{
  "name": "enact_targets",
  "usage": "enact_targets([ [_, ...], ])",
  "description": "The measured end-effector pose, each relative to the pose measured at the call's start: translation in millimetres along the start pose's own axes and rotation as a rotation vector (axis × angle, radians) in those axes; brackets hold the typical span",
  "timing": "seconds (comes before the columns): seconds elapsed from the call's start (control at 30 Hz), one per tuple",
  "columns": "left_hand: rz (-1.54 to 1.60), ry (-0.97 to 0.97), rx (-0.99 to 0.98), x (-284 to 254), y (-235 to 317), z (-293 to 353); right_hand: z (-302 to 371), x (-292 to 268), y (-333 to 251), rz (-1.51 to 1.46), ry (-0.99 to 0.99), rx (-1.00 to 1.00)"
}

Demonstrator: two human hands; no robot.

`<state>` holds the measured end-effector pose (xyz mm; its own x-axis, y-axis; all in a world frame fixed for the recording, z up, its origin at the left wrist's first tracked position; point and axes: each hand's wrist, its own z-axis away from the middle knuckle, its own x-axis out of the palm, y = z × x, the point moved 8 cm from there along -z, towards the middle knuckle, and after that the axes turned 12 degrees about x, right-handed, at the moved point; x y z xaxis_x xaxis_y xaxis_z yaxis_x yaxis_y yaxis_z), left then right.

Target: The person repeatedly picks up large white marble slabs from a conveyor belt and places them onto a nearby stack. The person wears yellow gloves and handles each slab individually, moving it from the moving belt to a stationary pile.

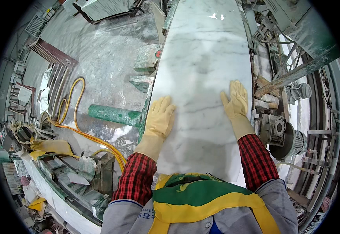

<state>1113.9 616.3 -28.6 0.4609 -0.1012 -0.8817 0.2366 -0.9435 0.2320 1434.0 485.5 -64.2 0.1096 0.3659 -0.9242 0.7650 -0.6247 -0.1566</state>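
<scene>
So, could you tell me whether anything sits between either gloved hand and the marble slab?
Nothing visible does: the left hand and the right hand both lie flat on the marble slab, palms down, near its side edges.

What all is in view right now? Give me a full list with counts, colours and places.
white grey-veined marble slab: one, white with grey veins, centre, running away from the person
green metal roller: one, green, left of the slab
yellow and orange hoses: a few, on the wet floor at left
grey electric motors: two at least, right of the slab
stacked stone offcuts: several, grey-white, lower left
left hand: one, cream rubber glove, flat on the slab's left edge
right hand: one, cream glove, flat on the slab near its right edge
</scene>
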Motion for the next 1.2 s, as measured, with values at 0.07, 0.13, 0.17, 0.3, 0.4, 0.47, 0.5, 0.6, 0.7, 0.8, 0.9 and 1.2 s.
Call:
enact_targets([
  [0.07, 0.015, 0.014, -0.010, 2.7, -3.7, 3.4, -1.7, -0.3, -0.6, -0.008, -0.009, 0.003],
  [0.13, 0.031, 0.017, -0.020, 2.2, -5.7, 2.4, -4.5, -3.4, -2.6, -0.018, -0.033, 0.021],
  [0.17, 0.041, 0.011, -0.026, 2.3, -6.4, 1.9, -4.7, -2.6, -2.9, -0.022, -0.025, 0.012],
  [0.3, 0.040, 0.020, -0.024, 1.6, -7.3, -2.3, -6.1, -0.2, -0.4, -0.020, -0.017, 0.014],
  [0.4, 0.072, 0.004, -0.030, 0.0, -8.7, -7.2, -8.9, -1.9, -1.9, -0.014, -0.047, 0.045],
  [0.47, 0.056, 0.029, -0.032, -2.7, -5.7, -10.4, -9.9, -0.7, -4.1, -0.024, -0.035, 0.040],
  [0.5, 0.053, 0.043, -0.030, -3.7, -4.2, -11.8, -10.2, -2.8, -2.2, -0.031, -0.009, 0.024],
  [0.6, 0.078, 0.088, -0.027, -0.2, -12.0, -12.3, -12.1, -0.7, 0.3, -0.043, -0.009, 0.022],
  [0.7, 0.096, -0.032, -0.093, 11.7, -23.8, -4.5, -16.6, 2.1, 0.6, -0.031, -0.049, 0.042],
  [0.8, 0.042, -0.038, -0.182, 10.5, -27.8, -11.3, -19.1, 4.5, 1.7, -0.014, -0.073, 0.059],
  [0.9, -0.004, -0.131, -0.195, 8.8, -25.1, -22.9, -20.1, 0.7, 1.1, -0.034, -0.034, 0.038],
  [1.2, -0.024, -0.150, -0.190, 10.6, -29.2, -31.3, -34.4, 0.9, -2.1, -0.023, -0.063, 0.049],
])
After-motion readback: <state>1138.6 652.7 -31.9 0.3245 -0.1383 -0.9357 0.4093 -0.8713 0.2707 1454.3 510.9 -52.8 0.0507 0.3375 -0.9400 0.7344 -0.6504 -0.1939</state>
